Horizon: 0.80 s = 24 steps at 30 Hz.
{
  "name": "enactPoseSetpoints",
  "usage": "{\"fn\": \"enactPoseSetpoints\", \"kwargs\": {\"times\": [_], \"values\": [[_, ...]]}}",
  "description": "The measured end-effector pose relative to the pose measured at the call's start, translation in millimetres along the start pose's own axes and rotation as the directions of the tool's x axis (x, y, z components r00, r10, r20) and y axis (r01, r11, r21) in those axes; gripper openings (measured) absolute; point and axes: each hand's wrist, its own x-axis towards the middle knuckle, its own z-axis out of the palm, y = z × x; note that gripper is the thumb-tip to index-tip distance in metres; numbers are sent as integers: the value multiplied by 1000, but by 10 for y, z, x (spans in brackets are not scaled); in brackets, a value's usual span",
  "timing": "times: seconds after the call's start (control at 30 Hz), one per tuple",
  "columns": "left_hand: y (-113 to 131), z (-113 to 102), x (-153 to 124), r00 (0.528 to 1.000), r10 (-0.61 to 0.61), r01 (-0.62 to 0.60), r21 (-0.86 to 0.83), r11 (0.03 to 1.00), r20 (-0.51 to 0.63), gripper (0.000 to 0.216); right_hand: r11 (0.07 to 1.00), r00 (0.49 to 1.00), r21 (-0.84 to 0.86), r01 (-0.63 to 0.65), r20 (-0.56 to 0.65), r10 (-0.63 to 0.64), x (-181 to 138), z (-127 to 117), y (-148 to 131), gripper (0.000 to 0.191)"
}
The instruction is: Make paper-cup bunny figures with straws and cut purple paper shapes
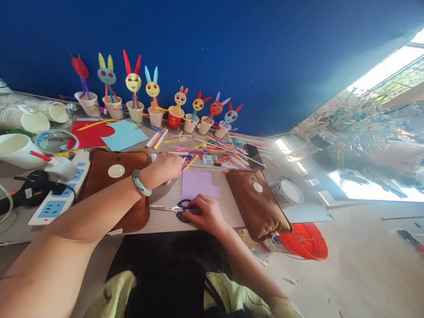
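Note:
My right hand (203, 212) rests on the black handles of a pair of scissors (172, 208) that lies on the table near the front edge, fingers curled over the handles. Just beyond it lies a light purple sheet of paper (198, 183). My left hand (168, 164), with a green bangle (141, 183) on the wrist, reaches forward over the table with fingers closed; a thin pink stick shows under it, and what it grips is hard to make out.
Two brown padded pouches (109, 176) (256, 203) flank the paper. A row of paper cups with rabbit figures (155, 106) stands at the back. Coloured straws and markers (218, 152), red and blue paper (122, 134), a power strip (62, 194), stacked cups (23, 119) and a red lantern (304, 240) surround the table.

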Motion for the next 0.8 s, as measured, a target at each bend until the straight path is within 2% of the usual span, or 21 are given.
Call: {"fn": "enactPoseSetpoints", "kwargs": {"times": [0.1,0.23,0.37,0.8], "values": [[31,-14,-45,999,31,-30,45,999,-22,29,1000,1000,-6,-5,7,5,-1,1,-2,28],[67,-14,-85,999,44,-46,82,996,25,26,1000,1000,-12,0,3,0,0,4,-6,28],[84,66,-102,995,76,-71,85,994,-57,28,1000,1000,-26,1,2,-1,-1,5,-8,28],[140,131,-127,1000,24,-23,47,999,-15,32,999,1000,-32,-16,9,16,4,-7,-35,26]]}}
